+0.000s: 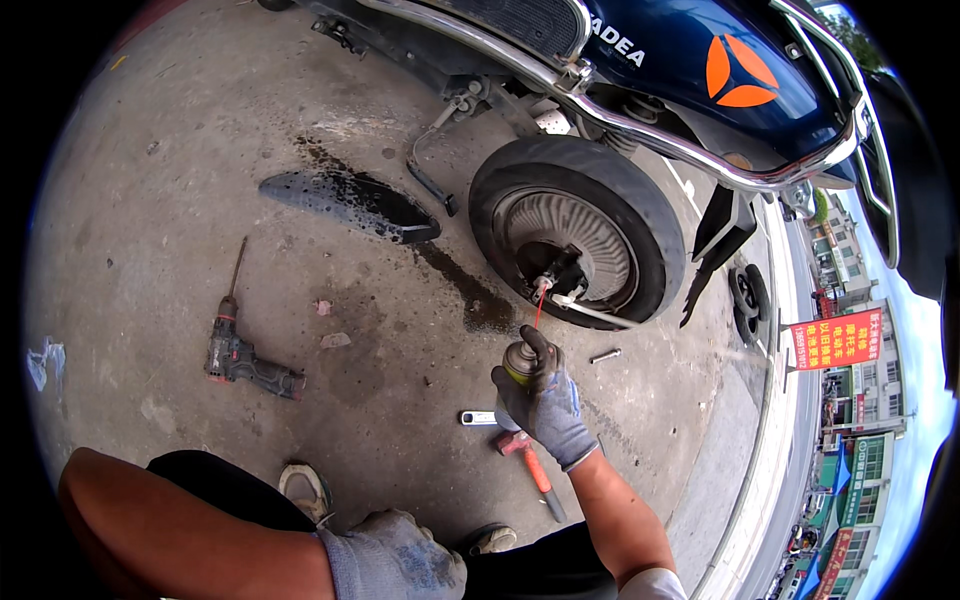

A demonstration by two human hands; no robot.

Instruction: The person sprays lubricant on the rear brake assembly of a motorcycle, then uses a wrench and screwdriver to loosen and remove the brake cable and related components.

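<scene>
My right hand point(560, 412), in a grey work glove, is closed around a spray can point(519, 362) in front of the scooter. A thin red straw point(541, 308) runs up from the can's nozzle to the dark, wet-looking hub centre point(553, 272) of the wheel point(655, 225). A pale streak stretches rightward from the hub; I cannot tell what it is. My left hand point(395, 558), gloved too, is low in front, by my knees, its fingers hidden.
Left of the wheel, a black fender-like piece point(350, 205) lies on wet concrete. A cordless drill point(235, 350) lies farther left. Near my feet are a red-handled hammer point(538, 470) and a metal tool point(478, 418); a bolt point(606, 355) lies right. The blue scooter point(670, 60) overhangs the wheel.
</scene>
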